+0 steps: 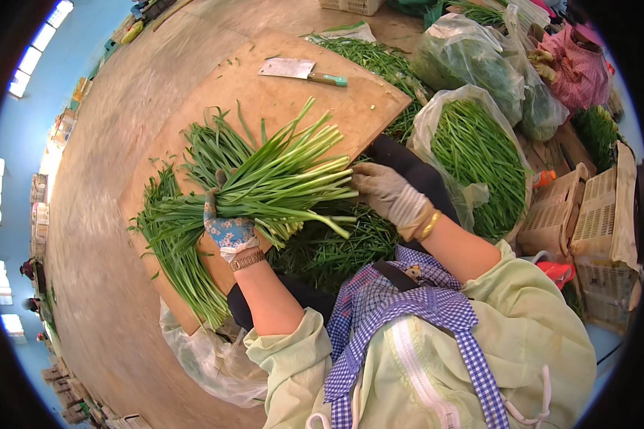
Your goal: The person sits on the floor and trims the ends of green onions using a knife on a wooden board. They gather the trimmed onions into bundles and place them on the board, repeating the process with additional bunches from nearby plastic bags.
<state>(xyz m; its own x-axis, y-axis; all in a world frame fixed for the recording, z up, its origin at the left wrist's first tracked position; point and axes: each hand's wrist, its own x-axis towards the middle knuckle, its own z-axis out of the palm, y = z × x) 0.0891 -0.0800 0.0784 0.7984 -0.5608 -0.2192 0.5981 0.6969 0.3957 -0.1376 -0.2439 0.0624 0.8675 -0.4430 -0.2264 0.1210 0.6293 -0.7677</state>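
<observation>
My left hand (229, 227), in a blue flowered glove, is closed around a bunch of garlic chives (286, 168), held above the wooden board (193, 86). The pale stem ends point right and the leaves spread left. At those stem ends, the bent fingers of my right hand (392, 196), in a dirty grey-white glove, appear to pinch them; the fingertips are partly hidden. More garlic chives lie on the board beneath, at the left (186, 264) and behind the bunch. A cleaver (300, 70) with a green and wooden handle rests toward the board's far side.
Loose greens (343, 243) lie between my legs. At the right stand a clear bag full of chives (479, 157), another filled bag (469, 61) and plastic crates (594, 207). A person in pink checks (576, 68) is at the far right. Clear plastic (215, 357) lies below the board.
</observation>
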